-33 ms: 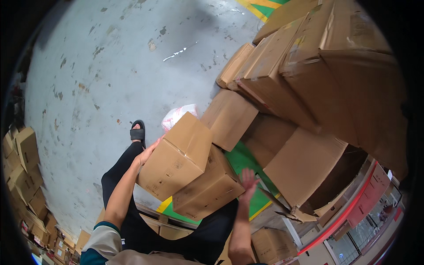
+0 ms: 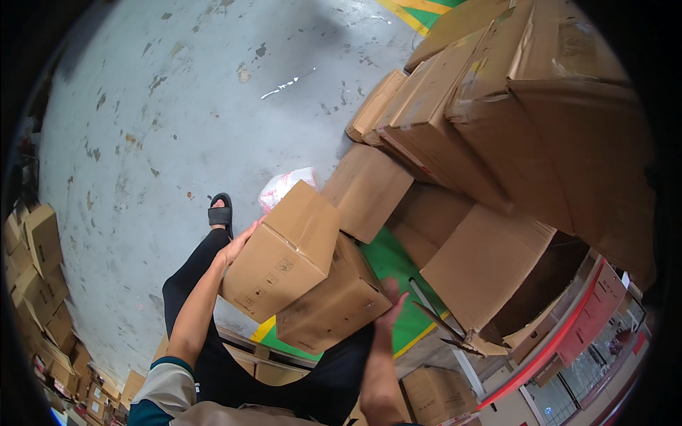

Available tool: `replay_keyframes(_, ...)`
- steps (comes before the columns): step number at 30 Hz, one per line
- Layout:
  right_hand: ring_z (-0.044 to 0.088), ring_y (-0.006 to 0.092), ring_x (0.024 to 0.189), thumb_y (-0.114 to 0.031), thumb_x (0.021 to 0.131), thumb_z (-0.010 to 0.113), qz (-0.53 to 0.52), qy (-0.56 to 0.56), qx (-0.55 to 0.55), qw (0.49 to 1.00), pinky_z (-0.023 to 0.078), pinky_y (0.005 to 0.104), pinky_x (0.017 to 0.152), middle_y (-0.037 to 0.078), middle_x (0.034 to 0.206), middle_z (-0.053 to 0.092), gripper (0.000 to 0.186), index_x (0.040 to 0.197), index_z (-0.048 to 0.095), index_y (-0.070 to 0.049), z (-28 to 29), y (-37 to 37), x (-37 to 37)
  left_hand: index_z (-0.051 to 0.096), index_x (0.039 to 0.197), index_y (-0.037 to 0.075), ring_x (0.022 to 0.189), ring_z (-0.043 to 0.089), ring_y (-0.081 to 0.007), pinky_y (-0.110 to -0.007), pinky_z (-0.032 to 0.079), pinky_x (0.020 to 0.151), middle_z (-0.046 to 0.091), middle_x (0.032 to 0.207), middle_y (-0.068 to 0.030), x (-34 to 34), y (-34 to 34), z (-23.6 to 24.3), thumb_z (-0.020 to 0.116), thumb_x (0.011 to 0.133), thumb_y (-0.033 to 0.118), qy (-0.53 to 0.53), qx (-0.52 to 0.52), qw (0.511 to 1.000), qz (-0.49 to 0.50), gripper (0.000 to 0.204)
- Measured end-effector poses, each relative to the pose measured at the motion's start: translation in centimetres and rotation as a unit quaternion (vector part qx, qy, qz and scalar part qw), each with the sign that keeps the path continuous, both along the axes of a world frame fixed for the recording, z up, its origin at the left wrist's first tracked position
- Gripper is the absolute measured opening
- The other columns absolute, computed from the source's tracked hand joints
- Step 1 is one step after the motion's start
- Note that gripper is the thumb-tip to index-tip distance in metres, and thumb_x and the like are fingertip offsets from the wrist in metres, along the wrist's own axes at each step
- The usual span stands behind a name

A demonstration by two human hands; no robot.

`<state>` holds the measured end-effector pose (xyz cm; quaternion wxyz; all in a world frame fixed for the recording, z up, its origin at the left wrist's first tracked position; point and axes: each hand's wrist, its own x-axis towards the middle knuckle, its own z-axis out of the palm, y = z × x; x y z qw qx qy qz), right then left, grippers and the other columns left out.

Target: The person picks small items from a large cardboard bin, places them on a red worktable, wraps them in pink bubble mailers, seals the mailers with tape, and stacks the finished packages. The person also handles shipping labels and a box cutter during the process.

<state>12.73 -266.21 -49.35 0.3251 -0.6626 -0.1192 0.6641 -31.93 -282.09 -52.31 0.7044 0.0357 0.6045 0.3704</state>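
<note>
My left hand (image 2: 238, 245) grips the left edge of an upper cardboard box (image 2: 280, 248), which is tilted over a second, lower cardboard box (image 2: 334, 305). My right hand (image 2: 389, 304) is at the right end of the lower box, fingers extended and slightly blurred; whether it presses on the box is unclear. Behind the pair lie another closed box (image 2: 366, 188) and a white bag with pink markings (image 2: 288, 186). My legs in black trousers are under and around the boxes, with a sandaled foot (image 2: 219, 213) on the grey floor.
Tall stacked cartons (image 2: 518, 142) stand at the right, beside an open carton (image 2: 479, 270). Below is a red-edged rack (image 2: 568, 341). Small boxes (image 2: 42, 241) are piled at the far left. Green floor marking (image 2: 391, 259) with yellow borders runs under the boxes.
My right hand has moved slightly left, closer to the lower box's end, and turned a little. The boxes and my left hand are almost unchanged.
</note>
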Motion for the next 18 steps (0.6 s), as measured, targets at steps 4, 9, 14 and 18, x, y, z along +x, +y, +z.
replay_keyframes(4,0.047,0.0323,0.133,-0.062,0.102,0.032,0.043,0.096,-0.036,0.994,0.043,0.0465,0.109,0.016,0.146,0.048,0.072,0.144,0.044,-0.004,-0.9,-4.5,-4.9,0.023,0.158,0.007,0.148,0.027,-0.0242,-0.039,0.019,0.121,0.028,0.161,-0.0117,-0.7,1.2,0.2,0.028,0.105,0.056,0.001,-0.038,0.999,-0.024,0.073)
replay_keyframes(9,0.051,0.0294,0.129,-0.057,0.103,0.034,0.170,0.058,-0.006,0.984,0.046,0.0440,0.105,0.012,0.139,0.053,0.068,0.146,0.041,-0.005,8.5,-0.5,-10.5,0.024,0.157,0.007,0.147,0.029,-0.0254,-0.040,0.022,0.120,0.031,0.160,-0.0137,-5.0,0.5,3.4,0.027,0.104,0.059,-0.061,-0.051,0.992,-0.095,0.075)
replay_keyframes(14,0.051,0.0294,0.129,-0.056,0.104,0.034,0.213,-0.015,0.056,0.975,0.045,0.0441,0.106,0.012,0.139,0.053,0.066,0.146,0.040,-0.006,17.5,6.3,-13.8,0.025,0.157,0.007,0.145,0.032,-0.0267,-0.041,0.024,0.119,0.033,0.158,-0.0156,-7.0,4.1,7.4,0.025,0.103,0.063,-0.072,-0.020,0.990,-0.123,0.078)
replay_keyframes(18,0.050,0.0293,0.129,-0.055,0.104,0.034,0.234,-0.020,0.067,0.970,0.045,0.0441,0.106,0.012,0.139,0.053,0.065,0.147,0.039,-0.006,13.2,13.1,-17.5,0.026,0.157,0.006,0.144,0.034,-0.0277,-0.043,0.027,0.118,0.035,0.157,-0.0172,-7.4,11.7,7.4,0.024,0.102,0.065,0.010,0.046,0.995,-0.087,0.080)
